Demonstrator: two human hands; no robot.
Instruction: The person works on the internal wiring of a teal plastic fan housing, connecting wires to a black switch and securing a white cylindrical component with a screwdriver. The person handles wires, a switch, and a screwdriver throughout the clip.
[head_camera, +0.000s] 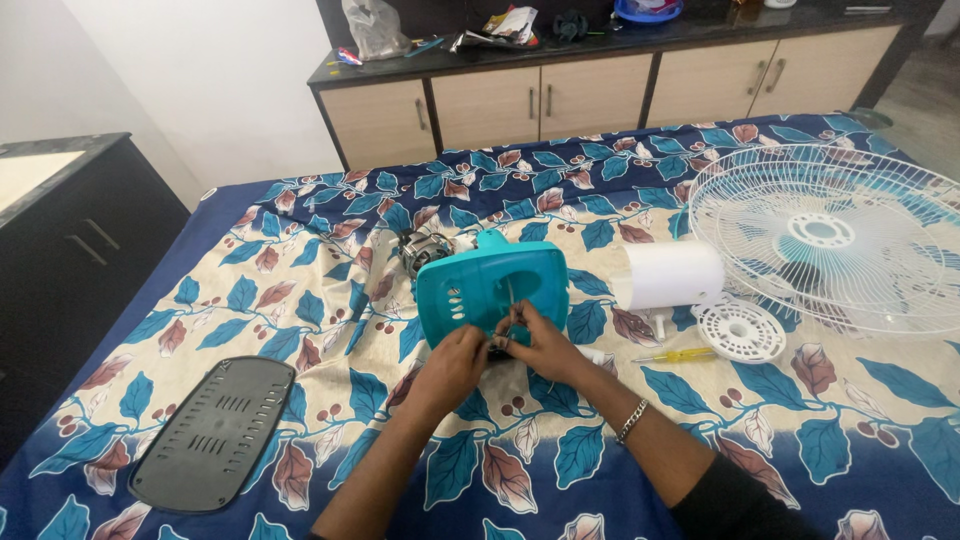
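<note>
While bent over the leaf-print bedspread (300, 300):
Left hand (455, 362): fingers curled, pinching a small dark part (497, 346) at the near edge of the teal fan housing (490, 285).
Right hand (545, 345): fingers pressed together on the same part, bracelet at wrist.
Housing: lay mid-bed, motor (425, 248) just behind.
Nearby: white cylinder (668, 274), yellow screwdriver (680, 354), white fan grille (830, 235) at right; grey vented plate (215, 430) well apart at left.
</note>
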